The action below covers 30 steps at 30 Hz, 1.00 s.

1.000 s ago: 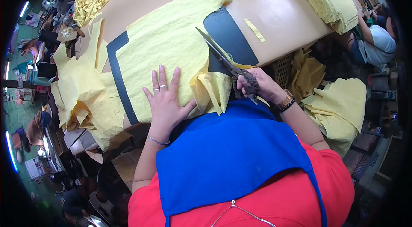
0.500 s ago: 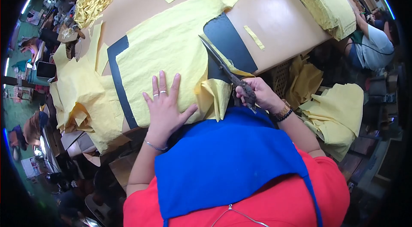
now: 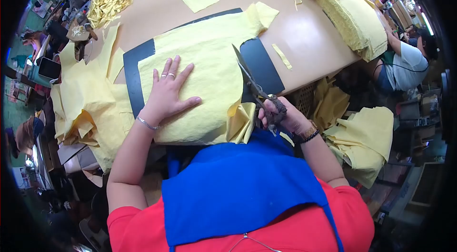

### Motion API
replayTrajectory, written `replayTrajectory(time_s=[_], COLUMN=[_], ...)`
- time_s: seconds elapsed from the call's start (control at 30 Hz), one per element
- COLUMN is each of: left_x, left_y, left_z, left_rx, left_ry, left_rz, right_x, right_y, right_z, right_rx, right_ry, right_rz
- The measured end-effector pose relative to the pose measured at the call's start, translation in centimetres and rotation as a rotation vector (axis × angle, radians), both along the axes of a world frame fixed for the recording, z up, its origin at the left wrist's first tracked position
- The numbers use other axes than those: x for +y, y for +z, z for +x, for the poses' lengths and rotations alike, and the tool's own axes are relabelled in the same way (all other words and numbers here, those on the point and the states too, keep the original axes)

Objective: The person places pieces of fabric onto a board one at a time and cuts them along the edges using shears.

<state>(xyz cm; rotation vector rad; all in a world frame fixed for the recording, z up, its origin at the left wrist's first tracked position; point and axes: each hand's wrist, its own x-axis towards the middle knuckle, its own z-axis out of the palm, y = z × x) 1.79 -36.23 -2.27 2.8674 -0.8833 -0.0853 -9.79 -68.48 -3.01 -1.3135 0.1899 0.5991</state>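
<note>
My left hand (image 3: 172, 89) lies flat with fingers spread on a yellow fabric piece (image 3: 204, 80). That piece rests on a dark flat board (image 3: 263, 64), whose edges show at the left, top and right. Wrapped round the dark, cloth-bound handles of a pair of scissors (image 3: 251, 76), my right hand (image 3: 285, 115) is at the table's front edge. The blades point away from me, slightly parted, along the fabric's right edge. The fabric's near right corner is folded up in pleats beside the scissors.
Yellow fabric hangs over the table edge at left (image 3: 95, 102) and lies heaped at right (image 3: 364, 138). A thick fabric stack (image 3: 357, 28), a pile of thin strips (image 3: 112, 4) and a loose strip (image 3: 282, 57) are on the table (image 3: 314, 38). Another person (image 3: 407, 64) sits at right.
My left hand has slid left and up across the fabric. The narrow strip along the scissors has gone from the fabric's right edge. More of the board's top edge shows.
</note>
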Motion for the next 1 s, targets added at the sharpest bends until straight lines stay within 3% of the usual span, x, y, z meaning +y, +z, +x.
replayTrajectory(time_s=[0.33, 0.63, 0.87, 1.0], left_x=[-0.3, -0.6, -2.8, -4.0], left_y=[0.2, 0.1, 2.1, 1.3], left_z=[-2.6, -4.2, -6.9, 1.0], left_rx=[0.016, -0.015, 0.213, -0.042], left_ry=[0.048, 0.091, 0.232, -0.009], left_rz=[0.03, -0.007, 0.028, 0.098], right_x=[0.2, 0.7, 0.8, 0.6], right_y=[-0.8, -1.3, -1.7, -1.6], right_z=[-0.3, -1.3, -1.7, -1.7], right_rx=[-0.036, -0.054, -0.051, -0.062], right_ry=[-0.022, -0.066, -0.04, -0.03], right_rz=[-0.082, -0.003, 0.032, 0.029])
